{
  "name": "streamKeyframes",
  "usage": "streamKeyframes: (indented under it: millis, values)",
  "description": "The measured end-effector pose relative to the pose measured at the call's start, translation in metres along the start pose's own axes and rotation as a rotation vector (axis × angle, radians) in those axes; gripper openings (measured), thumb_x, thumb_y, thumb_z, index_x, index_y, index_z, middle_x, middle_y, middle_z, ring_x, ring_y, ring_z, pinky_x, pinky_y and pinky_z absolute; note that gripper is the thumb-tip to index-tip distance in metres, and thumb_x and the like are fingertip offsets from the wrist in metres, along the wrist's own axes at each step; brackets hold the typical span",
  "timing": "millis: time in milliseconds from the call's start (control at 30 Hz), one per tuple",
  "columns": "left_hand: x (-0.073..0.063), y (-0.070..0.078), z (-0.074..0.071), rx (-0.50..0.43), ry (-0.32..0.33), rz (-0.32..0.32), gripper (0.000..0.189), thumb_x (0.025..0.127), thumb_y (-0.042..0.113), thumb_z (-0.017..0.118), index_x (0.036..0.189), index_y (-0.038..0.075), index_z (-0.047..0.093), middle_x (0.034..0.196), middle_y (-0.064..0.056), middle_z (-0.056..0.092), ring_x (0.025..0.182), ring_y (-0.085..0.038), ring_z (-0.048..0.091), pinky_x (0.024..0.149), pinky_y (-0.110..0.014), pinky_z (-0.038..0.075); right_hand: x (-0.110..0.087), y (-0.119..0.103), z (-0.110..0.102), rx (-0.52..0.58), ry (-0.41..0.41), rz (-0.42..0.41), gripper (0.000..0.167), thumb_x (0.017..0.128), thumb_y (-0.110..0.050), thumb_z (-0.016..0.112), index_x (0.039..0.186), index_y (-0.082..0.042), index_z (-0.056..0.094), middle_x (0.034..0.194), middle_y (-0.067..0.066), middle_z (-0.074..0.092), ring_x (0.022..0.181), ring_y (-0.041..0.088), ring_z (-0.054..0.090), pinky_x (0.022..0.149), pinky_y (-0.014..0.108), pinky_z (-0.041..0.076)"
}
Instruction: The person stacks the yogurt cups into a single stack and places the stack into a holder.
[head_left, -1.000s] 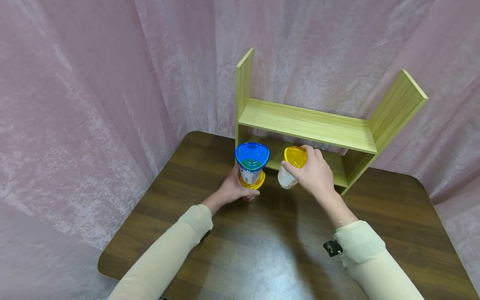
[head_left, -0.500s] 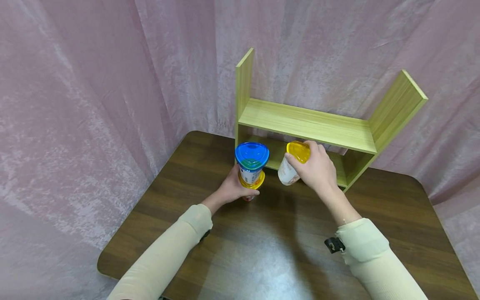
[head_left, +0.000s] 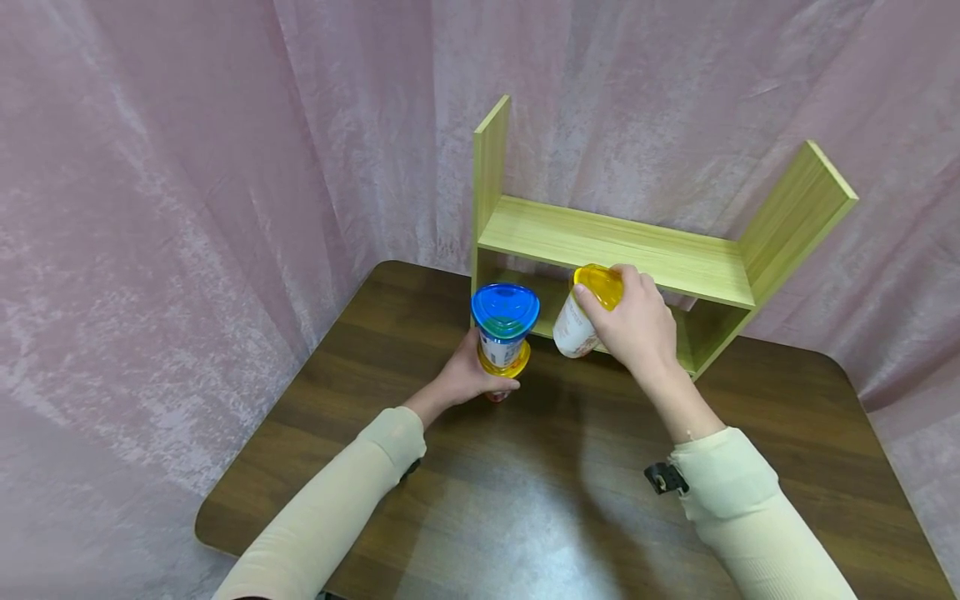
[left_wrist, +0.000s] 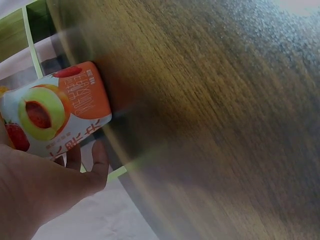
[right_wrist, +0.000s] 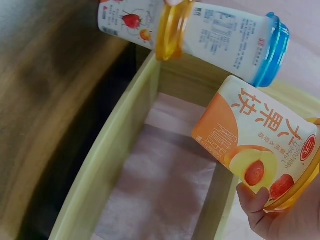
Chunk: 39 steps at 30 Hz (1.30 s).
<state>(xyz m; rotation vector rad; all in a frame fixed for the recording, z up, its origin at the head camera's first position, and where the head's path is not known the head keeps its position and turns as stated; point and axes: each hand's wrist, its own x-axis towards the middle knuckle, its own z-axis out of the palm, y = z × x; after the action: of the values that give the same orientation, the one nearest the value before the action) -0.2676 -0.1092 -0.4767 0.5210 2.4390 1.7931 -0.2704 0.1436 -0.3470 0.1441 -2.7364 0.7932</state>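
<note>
Cup — tilted in right fingers

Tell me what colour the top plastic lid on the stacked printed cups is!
Mostly blue; that lid shows best in the head view.

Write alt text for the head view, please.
A person's right hand holds a tilted yellow-lidded cup near a wooden shelf; the left hand grips another yellow-lidded cup, a blue-lidded cup stacked on it. Pink curtains hang behind.
</note>
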Motion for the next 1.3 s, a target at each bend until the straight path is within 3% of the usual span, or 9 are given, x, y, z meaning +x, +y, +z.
streamKeyframes:
  millis: [300, 500, 767, 867, 1033, 1167, 1300]
  values:
    - [-0.002, 0.002, 0.0, 0.011, -0.002, 0.01, 0.089, 0.079, 0.006, 0.088, 0.147, 0.005, 0.03, 0.14, -0.016, 0.049, 0.125, -0.033, 0.054, 0.11, -0.049, 0.041, 0.004, -0.012, -0.01, 0.013, 0.019, -0.006, 0.08, 0.091, -0.071, 0.05, 0.142, -0.01, 0.05, 0.124, 0.02, 0.056, 0.098, 0.039, 0.056, 0.078, 0.055, 0.047]
    - [-0.002, 0.001, -0.001, 0.014, -0.006, 0.011, 0.089, 0.079, 0.005, 0.087, 0.147, 0.005, 0.03, 0.141, -0.016, 0.048, 0.127, -0.033, 0.054, 0.111, -0.049, 0.041, 0.01, -0.022, -0.016, 0.022, 0.036, -0.032, 0.079, 0.091, -0.07, 0.05, 0.143, -0.01, 0.051, 0.13, 0.02, 0.056, 0.103, 0.038, 0.055, 0.08, 0.056, 0.047]
    - [0.011, -0.033, 0.006, 0.011, 0.039, 0.057, 0.093, 0.074, 0.008, 0.091, 0.146, 0.011, 0.033, 0.139, -0.01, 0.051, 0.124, -0.029, 0.056, 0.109, -0.05, 0.042, 0.017, -0.037, -0.027, 0.019, 0.056, -0.04, 0.08, 0.091, -0.07, 0.049, 0.143, -0.009, 0.052, 0.136, 0.019, 0.055, 0.11, 0.039, 0.055, 0.083, 0.058, 0.047]
    - [0.013, -0.036, 0.006, 0.017, 0.039, 0.051, 0.093, 0.074, 0.01, 0.092, 0.146, 0.014, 0.033, 0.138, -0.007, 0.052, 0.124, -0.025, 0.056, 0.109, -0.047, 0.043, 0.018, -0.041, -0.029, 0.021, 0.055, -0.052, 0.081, 0.09, -0.07, 0.05, 0.143, -0.009, 0.052, 0.139, 0.019, 0.054, 0.113, 0.039, 0.055, 0.085, 0.058, 0.047]
    - [0.012, -0.035, 0.005, 0.013, 0.039, 0.043, 0.093, 0.073, 0.01, 0.092, 0.145, 0.014, 0.034, 0.138, -0.006, 0.052, 0.123, -0.024, 0.056, 0.109, -0.046, 0.043, 0.02, -0.048, -0.031, 0.017, 0.044, -0.064, 0.082, 0.09, -0.071, 0.049, 0.144, -0.01, 0.051, 0.139, 0.02, 0.053, 0.113, 0.039, 0.055, 0.085, 0.057, 0.048]
    - [0.011, -0.032, 0.005, 0.006, 0.032, 0.043, 0.094, 0.074, 0.008, 0.092, 0.146, 0.012, 0.033, 0.139, -0.009, 0.051, 0.125, -0.029, 0.055, 0.109, -0.049, 0.042, 0.022, -0.054, -0.034, 0.02, 0.05, -0.069, 0.082, 0.09, -0.071, 0.048, 0.144, -0.01, 0.051, 0.128, 0.019, 0.057, 0.103, 0.036, 0.056, 0.079, 0.055, 0.048]
    - [0.006, -0.019, 0.003, -0.015, 0.012, 0.029, 0.093, 0.075, 0.005, 0.09, 0.147, 0.008, 0.031, 0.141, -0.014, 0.049, 0.127, -0.033, 0.054, 0.11, -0.052, 0.04, 0.025, -0.063, -0.036, 0.017, 0.046, -0.088, 0.083, 0.089, -0.073, 0.048, 0.142, -0.01, 0.052, 0.12, 0.018, 0.057, 0.097, 0.034, 0.055, 0.074, 0.053, 0.049]
